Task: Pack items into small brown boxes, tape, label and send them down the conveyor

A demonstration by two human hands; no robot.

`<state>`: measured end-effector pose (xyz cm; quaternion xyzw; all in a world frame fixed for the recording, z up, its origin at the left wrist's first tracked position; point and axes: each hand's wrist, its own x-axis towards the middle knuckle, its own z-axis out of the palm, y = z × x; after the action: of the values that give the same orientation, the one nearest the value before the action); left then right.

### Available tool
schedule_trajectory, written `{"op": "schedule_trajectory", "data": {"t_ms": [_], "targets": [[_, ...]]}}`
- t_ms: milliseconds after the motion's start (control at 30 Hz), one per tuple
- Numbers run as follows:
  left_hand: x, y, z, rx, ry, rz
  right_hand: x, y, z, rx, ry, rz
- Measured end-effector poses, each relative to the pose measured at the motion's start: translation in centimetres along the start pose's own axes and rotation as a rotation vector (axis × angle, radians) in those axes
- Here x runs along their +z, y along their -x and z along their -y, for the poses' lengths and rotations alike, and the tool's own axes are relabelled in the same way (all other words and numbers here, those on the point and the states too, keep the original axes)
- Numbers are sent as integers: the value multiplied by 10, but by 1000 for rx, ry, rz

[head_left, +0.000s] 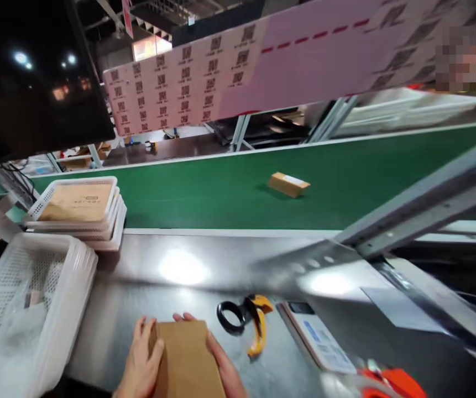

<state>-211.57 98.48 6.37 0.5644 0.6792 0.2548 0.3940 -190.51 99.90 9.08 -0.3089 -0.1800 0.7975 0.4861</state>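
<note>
A brown cardboard box (188,359) is at the near edge of the metal table, between my two hands. My left hand (141,354) presses its left side, thumb on the near face and fingers round the far edge. Along the right side lies my right hand (225,365), with some fingertips showing behind the top edge. Just right of the box rests a yellow and black tool with a round black ring (231,318), which looks like a tape dispenser. Beyond it lies a flat device or pad with a printed label (320,334).
White plastic baskets (78,276) stand at the left, one holding clear plastic bags. Behind them are stacked white trays (115,221) with a flat brown package. A small carton (288,185) sits on the green conveyor belt (204,193). A metal post (424,193) slants across the right; something red (399,381) lies near me.
</note>
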Motion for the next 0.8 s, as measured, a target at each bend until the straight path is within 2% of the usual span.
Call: {"op": "schedule_trajectory", "data": {"t_ms": [67, 167, 233, 333, 400, 500, 567, 633, 733, 800], "targets": [[-16, 4, -18, 46, -6, -40, 10, -2, 4, -83, 69, -18], [-43, -6, -39, 198, 96, -107, 22, -13, 10, -240, 235, -52], [-55, -17, -46, 286, 228, -63, 26, -22, 10, -356, 342, -126], [-60, -26, -45, 350, 377, 52, 24, -27, 0, -496, 403, -281], [-59, -25, -37, 329, 376, 139, 20, -24, -11, -471, 417, -299], [-61, -23, -24, 243, 330, 255, 21, -16, -27, -300, 450, -183], [-66, -27, -22, 197, 310, 269, 26, -16, -32, -201, 478, -143], [-69, -32, -25, 157, 327, 225, 33, -20, -34, -194, 506, -187], [-68, -32, -24, 71, 429, 26, 40, -28, -35, -282, 457, -304], [-66, -24, -19, 54, 460, -79, 42, -29, -36, -283, 434, -303]]}}
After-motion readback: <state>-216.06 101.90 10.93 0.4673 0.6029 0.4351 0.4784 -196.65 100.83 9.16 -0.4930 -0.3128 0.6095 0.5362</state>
